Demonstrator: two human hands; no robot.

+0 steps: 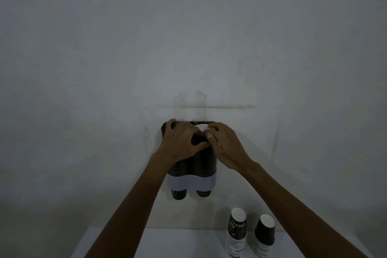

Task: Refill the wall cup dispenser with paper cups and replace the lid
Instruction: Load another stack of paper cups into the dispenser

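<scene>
The wall cup dispenser [201, 165] is a dark twin-tube holder with a grey band [191, 183] near its base. A dark cup bottom pokes out below each tube [179, 194]. My left hand [182, 140] lies over the top of the left tube, fingers curled around it, thumb toward the middle. My right hand [225, 144] is at the top of the right tube, fingers closed on a dark paper cup whose white rim [202, 127] shows between the two hands. No lid can be made out; the hands hide the tube tops.
Two stacks of dark paper cups stand on the white table [167, 243] at the lower right, one printed with white lettering [236, 230] and one plainer [265, 232]. A bare grey wall [188, 48] fills the rest of the view. The lighting is dim.
</scene>
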